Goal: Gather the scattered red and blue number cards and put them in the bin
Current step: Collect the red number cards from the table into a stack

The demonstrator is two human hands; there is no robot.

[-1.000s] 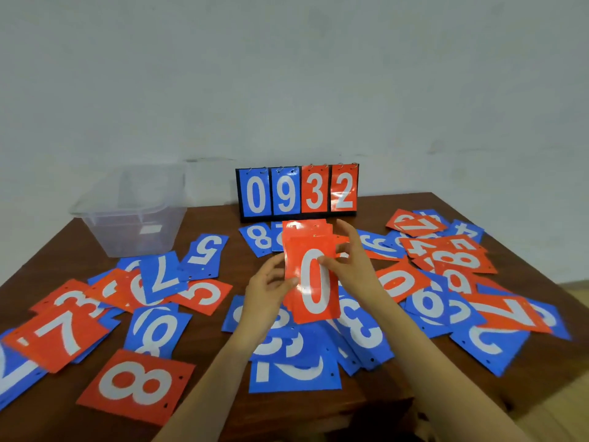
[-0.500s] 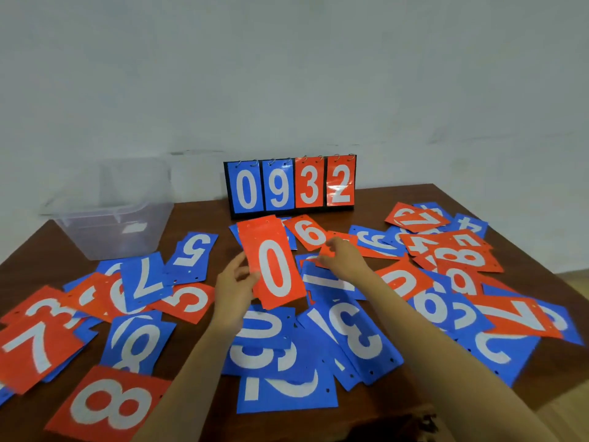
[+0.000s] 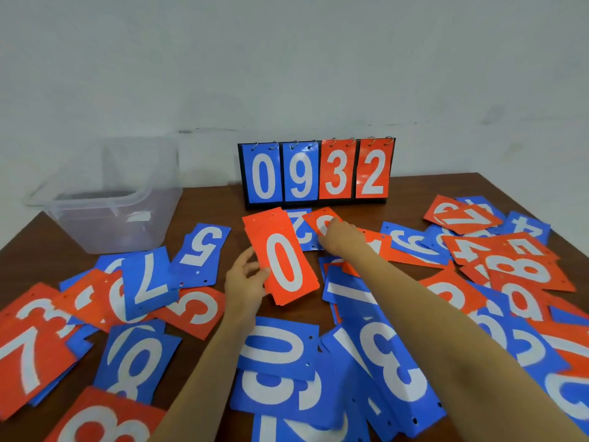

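From where I sit, the clear bin (image 3: pixel 105 199) stands at the far left corner of the table (image 3: pixel 204 199), well apart from both hands and, as far as I can make out through its cloudy wall, with no cards in it. Coming right, loose cards cover the near left of the table, a blue 7 (image 3: pixel 149 282) and a blue 5 (image 3: pixel 202 248) among them. Next is my left hand (image 3: pixel 243 283), fingers and thumb pinched on the lower left edge of a small stack of red cards with a 0 on top (image 3: pixel 282 255); the stack is held just above the table, its long axis running from near-right up to far-left, pointing roughly toward the bin. Just right of that stack, and a little farther from me, my right hand (image 3: pixel 339 239) lies on a red card (image 3: pixel 322 220) that sits in front of the scoreboard stand (image 3: pixel 317 172), overlapping a blue 2 (image 3: pixel 301 229). The fingers are curled down onto it, but I cannot tell whether they have closed on its edge or only press on its face. That card lies directly under the right fingertips and just beside the stack's far end, so I judge the coming move to be short: lift it and slide it leftward onto the stack. Farther right, many more cards lie heaped and untouched, so the gathering looks barely begun.
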